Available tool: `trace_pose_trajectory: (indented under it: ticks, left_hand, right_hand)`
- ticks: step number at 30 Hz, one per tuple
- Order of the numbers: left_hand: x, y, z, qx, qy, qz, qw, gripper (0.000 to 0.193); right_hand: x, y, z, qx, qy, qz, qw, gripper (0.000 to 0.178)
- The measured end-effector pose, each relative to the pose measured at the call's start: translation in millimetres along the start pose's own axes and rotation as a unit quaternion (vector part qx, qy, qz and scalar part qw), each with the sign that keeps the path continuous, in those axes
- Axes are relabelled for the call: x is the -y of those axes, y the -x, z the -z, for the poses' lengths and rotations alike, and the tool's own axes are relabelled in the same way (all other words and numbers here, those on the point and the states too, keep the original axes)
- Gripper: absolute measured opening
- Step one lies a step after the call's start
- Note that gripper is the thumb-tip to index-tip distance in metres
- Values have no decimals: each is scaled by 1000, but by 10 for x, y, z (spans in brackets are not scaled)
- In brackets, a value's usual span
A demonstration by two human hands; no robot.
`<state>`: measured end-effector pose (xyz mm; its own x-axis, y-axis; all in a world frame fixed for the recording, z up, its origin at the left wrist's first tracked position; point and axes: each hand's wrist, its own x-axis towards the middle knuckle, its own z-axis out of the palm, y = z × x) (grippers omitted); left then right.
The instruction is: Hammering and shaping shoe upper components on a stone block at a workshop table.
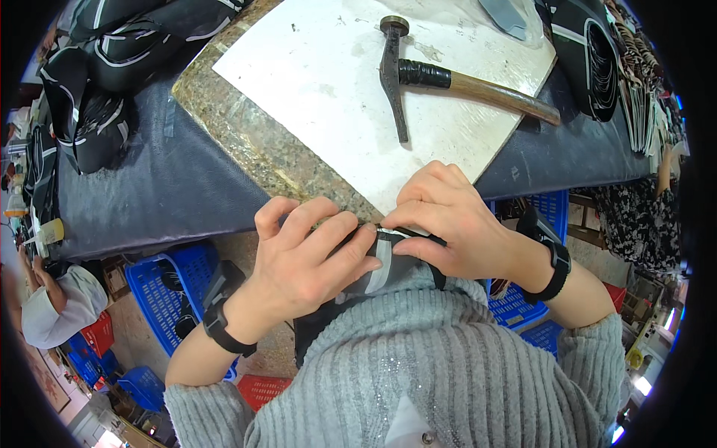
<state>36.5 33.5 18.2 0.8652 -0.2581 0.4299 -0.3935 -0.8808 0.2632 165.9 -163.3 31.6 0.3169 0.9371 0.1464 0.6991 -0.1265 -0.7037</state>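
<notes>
At the near corner of a speckled stone slab point(239, 123), both my hands pinch a black piece with a light grey strip point(383, 257). My left hand point(302, 261) is closed, its fingertips on the piece's left side. My right hand point(459, 224) is closed too, thumb and forefinger gripping the right side. Fingers hide much of the piece, so its full shape cannot be made out. Beyond my hands, a hammer point(390, 71) with a wooden handle partly wrapped in black tape lies on a white sheet point(314, 82) on the slab.
Black pieces with grey trim point(97, 97) are heaped at the left, with a black stack point(597, 67) at the right. A grey flat piece point(504, 16) lies at the far edge. Blue baskets point(153, 291) stand below the dark-covered table point(179, 201). Another person point(60, 306) is at far left.
</notes>
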Motion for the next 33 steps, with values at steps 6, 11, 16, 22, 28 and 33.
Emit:
trace_pose_trajectory:
  ticks: [6, 11, 16, 22, 28, 33]
  left_hand:
    - [-36, 58, -7, -27, -23, 16, 999, 36]
    - [-189, 205, 69, 4, 42, 81, 996, 31]
    - [-342, 405, 50, -22, 22, 99, 995, 33]
    - [-488, 472, -238, -90, 28, 54, 994, 28]
    - [-492, 464, -292, -133, 78, 78, 985, 30]
    - [-529, 419, -375, -172, 69, 102, 977, 32]
  right_hand:
    - [12, 1, -7, -7, 91, 67, 994, 23]
    - [-11, 5, 9, 16, 129, 88, 988, 19]
    - [-55, 10, 74, 64, 122, 111, 984, 25]
    - [42, 78, -22, 22, 94, 87, 992, 20]
    - [73, 147, -158, -36, 86, 45, 995, 18]
    - [63, 141, -127, -10, 112, 94, 989, 17]
